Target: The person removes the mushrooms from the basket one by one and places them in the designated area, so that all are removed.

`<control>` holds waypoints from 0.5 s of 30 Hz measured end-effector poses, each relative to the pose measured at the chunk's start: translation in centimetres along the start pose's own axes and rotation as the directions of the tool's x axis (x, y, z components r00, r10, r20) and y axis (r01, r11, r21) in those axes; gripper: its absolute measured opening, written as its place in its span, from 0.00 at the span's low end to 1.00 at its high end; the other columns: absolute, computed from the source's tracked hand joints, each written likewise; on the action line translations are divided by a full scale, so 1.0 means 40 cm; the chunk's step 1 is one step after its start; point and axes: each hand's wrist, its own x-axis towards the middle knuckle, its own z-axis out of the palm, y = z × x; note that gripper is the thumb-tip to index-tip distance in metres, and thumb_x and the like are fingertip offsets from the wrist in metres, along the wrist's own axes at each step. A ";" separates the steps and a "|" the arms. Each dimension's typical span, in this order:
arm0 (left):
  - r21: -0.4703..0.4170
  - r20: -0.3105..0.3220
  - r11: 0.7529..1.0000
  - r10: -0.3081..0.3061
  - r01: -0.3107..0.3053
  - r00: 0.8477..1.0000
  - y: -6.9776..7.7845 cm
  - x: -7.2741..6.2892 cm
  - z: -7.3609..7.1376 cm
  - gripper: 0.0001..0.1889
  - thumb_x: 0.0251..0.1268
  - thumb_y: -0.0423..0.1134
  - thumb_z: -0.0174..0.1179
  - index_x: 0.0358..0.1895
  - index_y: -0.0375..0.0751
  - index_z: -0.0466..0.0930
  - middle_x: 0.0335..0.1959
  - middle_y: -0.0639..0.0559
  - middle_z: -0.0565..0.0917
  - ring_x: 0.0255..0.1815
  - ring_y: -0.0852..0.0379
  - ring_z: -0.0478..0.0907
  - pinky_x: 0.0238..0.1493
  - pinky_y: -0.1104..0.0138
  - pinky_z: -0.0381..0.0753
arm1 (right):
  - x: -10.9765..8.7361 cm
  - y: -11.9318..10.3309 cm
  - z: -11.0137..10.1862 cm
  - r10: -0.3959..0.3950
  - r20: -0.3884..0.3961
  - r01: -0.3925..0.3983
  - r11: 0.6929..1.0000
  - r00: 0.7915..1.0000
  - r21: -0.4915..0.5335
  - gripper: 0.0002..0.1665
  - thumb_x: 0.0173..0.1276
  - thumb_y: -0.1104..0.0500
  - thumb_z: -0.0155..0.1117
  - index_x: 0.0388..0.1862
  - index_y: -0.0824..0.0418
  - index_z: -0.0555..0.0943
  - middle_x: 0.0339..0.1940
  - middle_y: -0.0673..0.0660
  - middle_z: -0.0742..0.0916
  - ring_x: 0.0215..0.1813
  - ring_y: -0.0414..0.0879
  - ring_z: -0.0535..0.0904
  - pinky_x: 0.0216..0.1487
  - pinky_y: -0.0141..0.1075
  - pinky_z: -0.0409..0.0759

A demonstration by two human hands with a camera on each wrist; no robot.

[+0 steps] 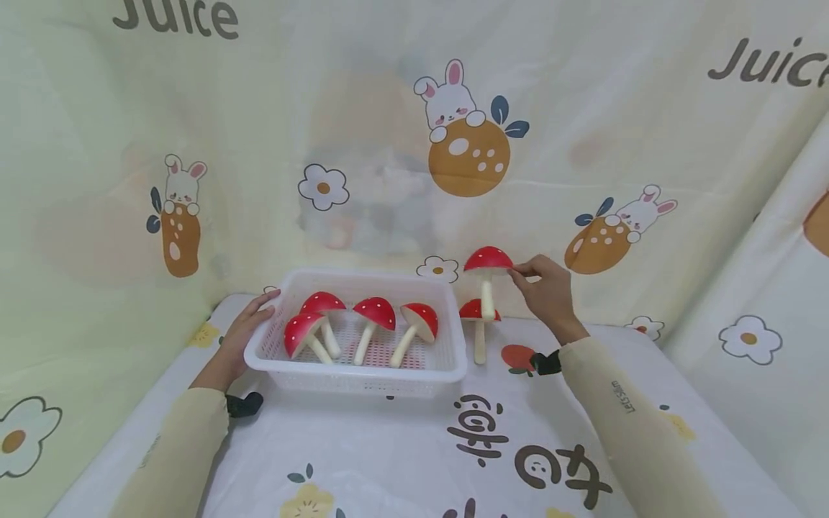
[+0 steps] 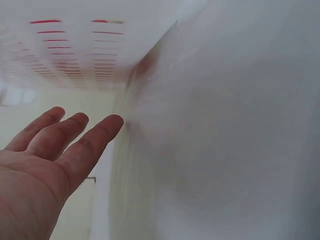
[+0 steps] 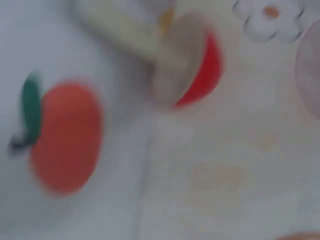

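Note:
My right hand (image 1: 544, 291) pinches the edge of a toy mushroom's red cap (image 1: 487, 260), holding it upright with its pale stem hanging down. Behind and below it, another toy mushroom (image 1: 479, 347) is on the table, right of the basket. Several more red-capped mushrooms lie inside the white plastic basket (image 1: 363, 375). At the basket's left end is my left hand (image 1: 242, 331), fingertips right at the rim. The left wrist view shows its fingers (image 2: 85, 150) loosely extended beside the slotted basket. A blurred mushroom (image 3: 190, 67) appears in the right wrist view.
A printed cloth (image 1: 363, 453) covers the table. Pale curtains (image 1: 376, 108) with rabbit and flower prints rise behind the basket and along both sides. A printed red fruit (image 1: 518, 357) marks the cloth near my right wrist.

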 end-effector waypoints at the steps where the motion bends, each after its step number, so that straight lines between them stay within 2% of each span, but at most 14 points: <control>1: -0.002 0.001 1.000 -0.001 0.001 1.000 -0.001 0.000 -0.001 0.32 0.76 0.59 0.43 0.79 0.66 0.47 0.80 0.47 0.54 0.76 0.40 0.60 0.59 0.57 0.78 | -0.013 0.030 -0.006 0.031 0.006 -0.030 0.999 1.000 -0.031 0.05 0.64 0.64 0.69 0.37 0.65 0.86 0.35 0.60 0.87 0.39 0.53 0.84 0.42 0.37 0.85; 5: -0.005 -0.004 1.000 -0.003 0.003 1.000 -0.003 -0.004 -0.004 0.31 0.76 0.58 0.42 0.79 0.66 0.47 0.80 0.47 0.55 0.76 0.40 0.60 0.60 0.56 0.77 | -0.065 0.124 -0.027 0.186 0.053 -0.178 0.975 0.981 -0.131 0.07 0.66 0.63 0.67 0.38 0.67 0.85 0.37 0.63 0.87 0.42 0.58 0.84 0.45 0.51 0.85; 9: -0.003 -0.003 1.000 -0.004 0.004 1.000 0.000 -0.009 -0.002 0.32 0.76 0.59 0.43 0.79 0.66 0.47 0.80 0.47 0.55 0.76 0.40 0.60 0.60 0.55 0.77 | -0.108 0.176 -0.039 0.317 0.093 -0.296 0.937 0.944 -0.187 0.09 0.68 0.61 0.66 0.38 0.67 0.84 0.38 0.65 0.87 0.41 0.58 0.83 0.42 0.51 0.86; 15: -0.006 -0.005 1.000 -0.011 0.011 1.000 0.009 -0.005 0.009 0.31 0.76 0.58 0.44 0.78 0.67 0.49 0.79 0.48 0.56 0.76 0.41 0.61 0.59 0.58 0.78 | -0.145 0.211 -0.032 0.383 0.148 -0.348 0.912 0.912 -0.219 0.10 0.66 0.59 0.68 0.38 0.67 0.85 0.38 0.65 0.87 0.37 0.56 0.82 0.37 0.44 0.86</control>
